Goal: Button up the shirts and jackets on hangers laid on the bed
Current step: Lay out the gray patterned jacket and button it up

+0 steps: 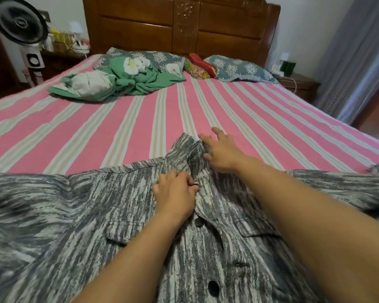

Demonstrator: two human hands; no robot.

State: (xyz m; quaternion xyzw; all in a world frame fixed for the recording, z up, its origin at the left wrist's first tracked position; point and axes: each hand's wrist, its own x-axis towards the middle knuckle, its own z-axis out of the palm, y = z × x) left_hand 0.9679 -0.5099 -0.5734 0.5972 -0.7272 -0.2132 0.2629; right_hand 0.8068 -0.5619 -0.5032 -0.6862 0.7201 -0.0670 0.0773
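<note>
Grey-and-white streaked woven jacket [123, 206] laid face-up across the near end of the pink-and-cream striped bed [271, 127], collar [189, 149] pointing toward the carved wooden headboard [184, 25]. No hanger visible; presumably inside the garment, not confirmable.

Left hand [175, 193] at the upper placket, fingers [185, 179] curled and pinching the fabric edge around what appears to be a small dark button; the button itself mostly hidden. Right hand [221, 153] resting on the collar, fingers [206, 139] spread wide and nearly straight, pressing rather than gripping.

Lower down the front: dark round buttons [213, 288] showing at intervals, placket edges lying close. Whether those are fastened cannot be told with certainty. Judged step: fastening near the top of the jacket.

Risks noted:
- One-handed pinch on stiff cloth likely to slip, leaving the button half through its hole.
- Collar pressed flat but not pulled taut; slack could bunch the placket and misalign button with hole, skewing the front.
- Soft bedding beneath giving way under pressure, shifting both edges apart.

Elsewhere on the bed: crumpled green-and-white bedding [118, 82], blue patterned pillows [239, 68], well apart from the work.
</note>
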